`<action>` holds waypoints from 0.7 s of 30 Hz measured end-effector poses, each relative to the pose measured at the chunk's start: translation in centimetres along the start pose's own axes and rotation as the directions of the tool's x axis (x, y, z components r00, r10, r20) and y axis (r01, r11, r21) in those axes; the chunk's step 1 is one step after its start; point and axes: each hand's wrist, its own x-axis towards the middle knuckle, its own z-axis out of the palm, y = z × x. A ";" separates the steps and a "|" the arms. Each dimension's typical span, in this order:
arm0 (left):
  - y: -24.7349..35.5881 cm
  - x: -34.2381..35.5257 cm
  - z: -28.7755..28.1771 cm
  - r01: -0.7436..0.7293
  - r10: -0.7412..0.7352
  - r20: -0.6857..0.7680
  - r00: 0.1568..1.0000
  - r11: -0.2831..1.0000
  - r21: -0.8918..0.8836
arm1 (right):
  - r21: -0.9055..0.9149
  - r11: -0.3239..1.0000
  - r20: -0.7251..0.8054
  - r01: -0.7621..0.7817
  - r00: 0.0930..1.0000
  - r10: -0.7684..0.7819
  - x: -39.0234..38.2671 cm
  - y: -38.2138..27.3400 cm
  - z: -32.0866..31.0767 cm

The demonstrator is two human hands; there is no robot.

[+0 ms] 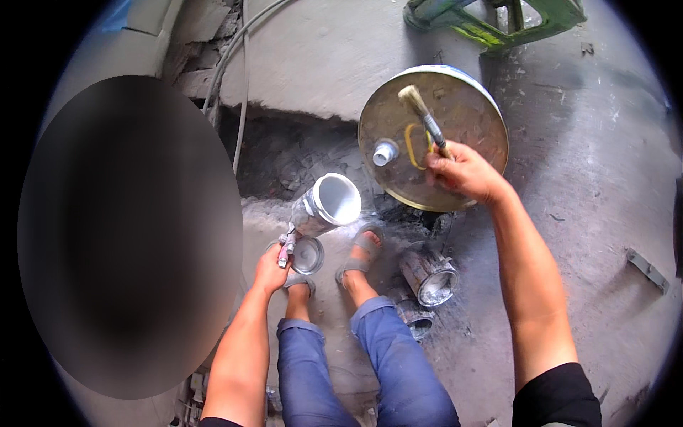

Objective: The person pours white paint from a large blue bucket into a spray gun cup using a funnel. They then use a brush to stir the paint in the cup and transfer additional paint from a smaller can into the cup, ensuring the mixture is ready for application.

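My left hand (272,269) grips a pink-handled tool (285,250) that holds up a silver-painted metal cylinder (327,205), tilted with its open end facing up. My right hand (464,171) holds a paint brush (424,119) by its handle, bristles pointing up and away. The brush hovers over the lid of a round metal drum (469,121). A small white cap (385,152) and a yellow handle (413,146) sit on that lid.
A small open can (308,255) stands by my left foot. Two dirty metal cylinders (429,275) lie to the right of my sandalled feet (359,252). Broken concrete and cables (238,64) are at the back left, a green metal frame (498,21) at the top.
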 end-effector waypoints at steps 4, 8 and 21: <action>-3.3 0.3 -0.2 0.036 -0.040 0.043 0.998 0.996 0.083 | -0.030 0.996 -0.034 0.078 0.996 -0.079 0.9 2.8 6.0; -4.9 0.8 0.0 0.137 -0.146 0.059 0.988 0.982 0.129 | -0.173 0.984 -0.116 0.047 0.991 -0.068 2.0 5.8 11.4; -11.6 1.8 2.4 0.302 -0.348 0.188 0.918 0.924 0.235 | -0.672 0.736 -0.155 0.085 0.955 -0.252 6.4 13.9 22.2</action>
